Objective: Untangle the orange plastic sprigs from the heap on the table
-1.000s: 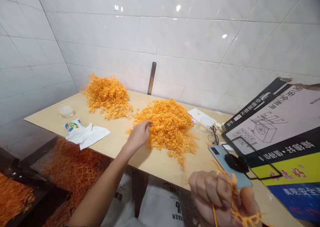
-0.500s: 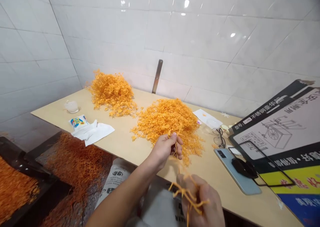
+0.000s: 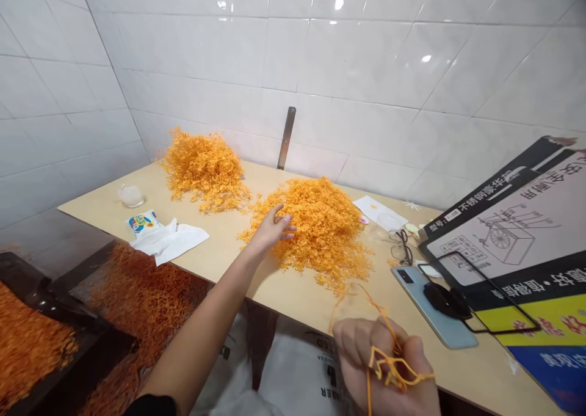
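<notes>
My left hand (image 3: 273,228) reaches to the left side of a loose pile of orange dried flowers (image 3: 323,226) on the table. Its fingers are apart and I see nothing held in them; the fingertips are against or just over the flowers. Closer to me, at the table's front edge, my right hand (image 3: 384,367) is closed around several thin orange stems (image 3: 394,370). Those stems are branched and mostly bare, sticking out between the fingers. Behind and to the left lies a second pile of orange dried flowers (image 3: 204,168).
On the tan table (image 3: 224,254) are a cup (image 3: 131,196), a small packet (image 3: 143,222), white tissue (image 3: 169,242), glasses (image 3: 403,249) and a phone (image 3: 433,306). A printed box (image 3: 508,239) leans at right. A metal ruler (image 3: 287,138) stands against the wall. Orange stems (image 3: 137,318) cover the floor.
My left hand has left the stems near my right hand, moved forward and left to the flower pile, and opened. My right hand has shifted slightly right, still gripping stems.
</notes>
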Available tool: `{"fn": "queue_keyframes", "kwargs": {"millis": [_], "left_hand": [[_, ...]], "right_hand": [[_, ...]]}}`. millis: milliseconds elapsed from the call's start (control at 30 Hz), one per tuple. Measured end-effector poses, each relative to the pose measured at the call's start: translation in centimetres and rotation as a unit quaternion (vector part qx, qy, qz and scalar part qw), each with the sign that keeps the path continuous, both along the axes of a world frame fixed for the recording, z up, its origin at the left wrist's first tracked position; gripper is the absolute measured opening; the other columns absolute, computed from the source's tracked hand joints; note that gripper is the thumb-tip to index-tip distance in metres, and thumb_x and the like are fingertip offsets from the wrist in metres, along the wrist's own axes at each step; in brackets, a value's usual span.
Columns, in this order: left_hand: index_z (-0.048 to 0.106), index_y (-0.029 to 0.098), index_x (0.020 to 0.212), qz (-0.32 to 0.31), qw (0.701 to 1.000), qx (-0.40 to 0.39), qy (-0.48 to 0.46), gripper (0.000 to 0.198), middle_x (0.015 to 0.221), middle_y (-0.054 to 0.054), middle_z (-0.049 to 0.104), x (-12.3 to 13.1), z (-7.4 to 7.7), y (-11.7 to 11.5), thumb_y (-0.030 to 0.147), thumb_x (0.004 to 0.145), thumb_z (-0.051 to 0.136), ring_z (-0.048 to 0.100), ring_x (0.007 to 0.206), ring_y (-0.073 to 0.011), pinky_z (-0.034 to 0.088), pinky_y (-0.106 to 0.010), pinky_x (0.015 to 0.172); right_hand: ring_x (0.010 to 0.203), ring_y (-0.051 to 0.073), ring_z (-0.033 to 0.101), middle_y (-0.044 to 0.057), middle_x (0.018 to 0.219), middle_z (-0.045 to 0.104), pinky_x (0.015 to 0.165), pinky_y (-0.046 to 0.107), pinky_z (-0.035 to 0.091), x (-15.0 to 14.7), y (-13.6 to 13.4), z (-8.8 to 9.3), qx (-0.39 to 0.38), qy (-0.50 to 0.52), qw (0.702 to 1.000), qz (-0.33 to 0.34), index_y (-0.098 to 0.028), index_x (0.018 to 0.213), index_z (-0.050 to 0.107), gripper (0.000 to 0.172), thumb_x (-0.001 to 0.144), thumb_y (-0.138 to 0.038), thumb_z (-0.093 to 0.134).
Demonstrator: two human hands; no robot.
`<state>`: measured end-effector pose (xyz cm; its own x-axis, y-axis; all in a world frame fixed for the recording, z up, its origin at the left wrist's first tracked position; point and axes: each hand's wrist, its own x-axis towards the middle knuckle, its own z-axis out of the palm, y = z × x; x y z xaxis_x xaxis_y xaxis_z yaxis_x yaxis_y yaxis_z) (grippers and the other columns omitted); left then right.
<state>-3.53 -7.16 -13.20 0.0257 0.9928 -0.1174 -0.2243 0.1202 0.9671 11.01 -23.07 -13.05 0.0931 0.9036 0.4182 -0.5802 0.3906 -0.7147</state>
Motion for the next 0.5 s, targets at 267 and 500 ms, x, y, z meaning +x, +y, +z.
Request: {"fn": "queue_keyframes", "kwargs": {"millis": [267, 500], "left_hand": [[0.044, 0.018, 0.141, 0.011, 0.981, 0.117, 0.154, 0.049, 0.153, -0.012, 0.037, 0.6, -0.8, -1.5, 0.034, 0.095, 0.049, 0.032, 0.142, -0.0235, 0.027, -0.039, 0.117], [0.061, 0.013, 0.111, -0.113, 0.991, -0.035, -0.064, 0.055, 0.117, -0.018, 0.065, 2.0, -0.4, -6.7, 0.062, 0.089, 0.047, 0.068, 0.093, -0.0243, 0.056, -0.037, 0.077]], "right_hand": [[0.041, 0.010, 0.018, -0.006, 0.047, 0.017, 0.046, 0.029, 0.024, 1.3, -0.5, 0.1, 0.060, -0.033, 0.997, 0.034, -0.019, 0.056, 0.024, 0.052, 0.098, -0.049, 0.035], [0.035, 0.009, 0.015, -0.007, 0.042, 0.017, 0.043, 0.027, 0.017, 0.7, -0.1, -0.3, 0.108, -0.054, 0.988, 0.094, -0.020, 0.055, 0.028, 0.052, 0.097, -0.050, 0.035]]}}
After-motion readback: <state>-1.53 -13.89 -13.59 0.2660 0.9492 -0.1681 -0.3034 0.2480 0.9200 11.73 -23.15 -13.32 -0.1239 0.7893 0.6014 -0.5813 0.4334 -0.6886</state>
